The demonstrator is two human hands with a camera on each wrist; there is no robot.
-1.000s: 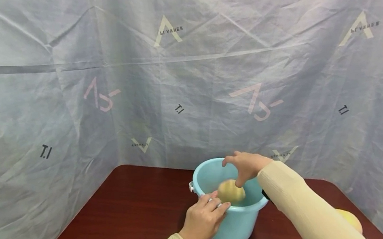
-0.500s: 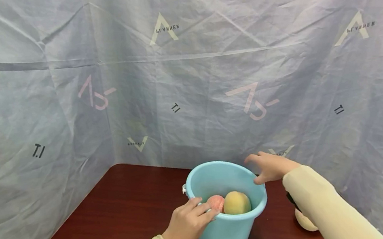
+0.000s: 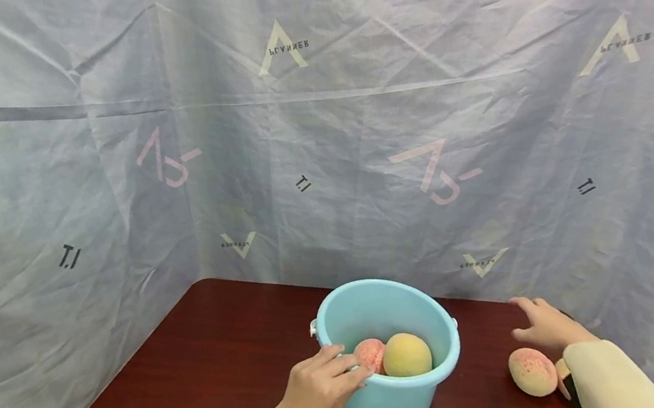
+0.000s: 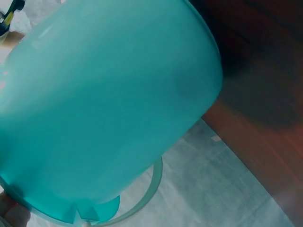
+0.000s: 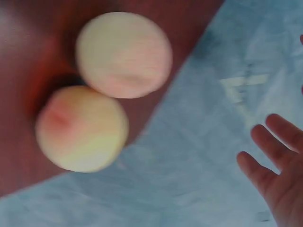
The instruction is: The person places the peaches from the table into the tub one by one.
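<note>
A light blue bucket (image 3: 386, 405), tilted toward me on the table, holds a pink peach (image 3: 370, 355) and a yellow peach (image 3: 407, 354). My left hand (image 3: 322, 389) grips the bucket's near left rim, fingers over the edge. In the left wrist view the bucket's wall (image 4: 109, 94) fills most of the picture. Over two more peaches to the right hovers my right hand (image 3: 548, 326), fingers spread and holding nothing. The pink-speckled peach (image 3: 532, 372) shows clearly; the other peach (image 3: 563, 376) is mostly behind the sleeve. In the right wrist view a yellow-red peach (image 5: 82, 128) touches a paler peach (image 5: 124, 55).
The dark red-brown table (image 3: 200, 375) ends against a grey printed cloth (image 3: 321, 163) hung behind and at both sides. The bucket's handle (image 4: 154, 182) hangs at its side in the left wrist view.
The yellow peach, blurred under my right hand a second ago, now rests in the bucket beside the pink one. My right hand has moved right, over the other peaches. The bucket leans toward me.
</note>
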